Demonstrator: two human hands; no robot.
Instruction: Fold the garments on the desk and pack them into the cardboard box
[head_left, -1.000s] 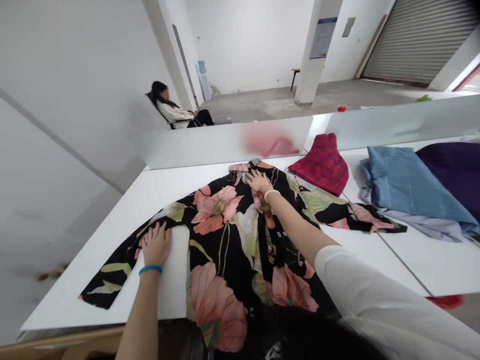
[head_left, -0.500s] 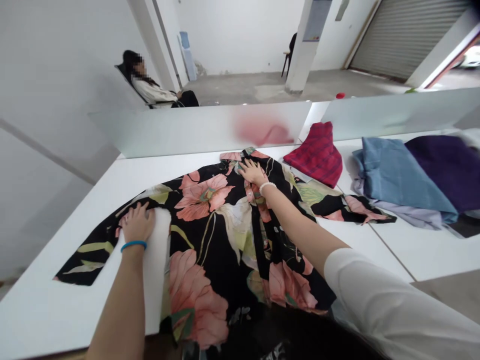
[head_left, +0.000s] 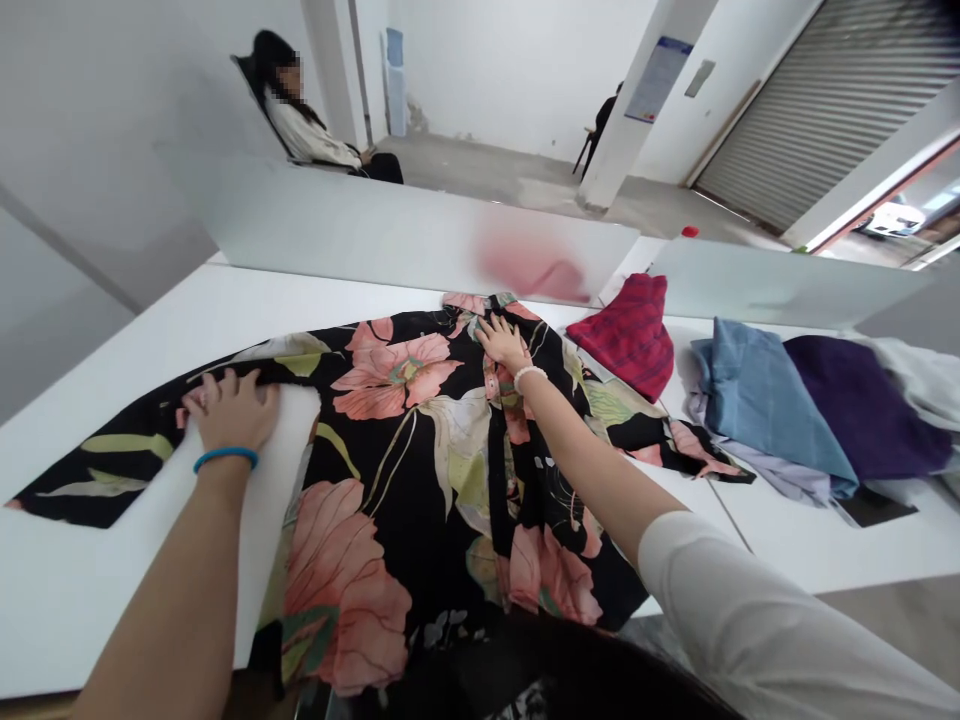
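A black garment with big pink flowers (head_left: 405, 440) lies spread flat on the white table (head_left: 97, 600), its hem hanging over the near edge. My left hand (head_left: 225, 410), with a blue band at the wrist, rests flat with fingers apart on the garment's left sleeve. My right hand (head_left: 501, 342), with a white bead bracelet, lies flat and open on the garment near its collar, at the far side of the table.
A folded red striped cloth (head_left: 630, 335) lies right of the collar. Further right sits a pile of blue (head_left: 757, 400), purple (head_left: 862, 405) and pale cloths. A low frosted divider (head_left: 360, 235) runs along the table's far edge. Another person sits in a chair (head_left: 300, 110) beyond it.
My left hand has slid further left along the sleeve. My right hand has stayed near the collar. The view has swung to the left.
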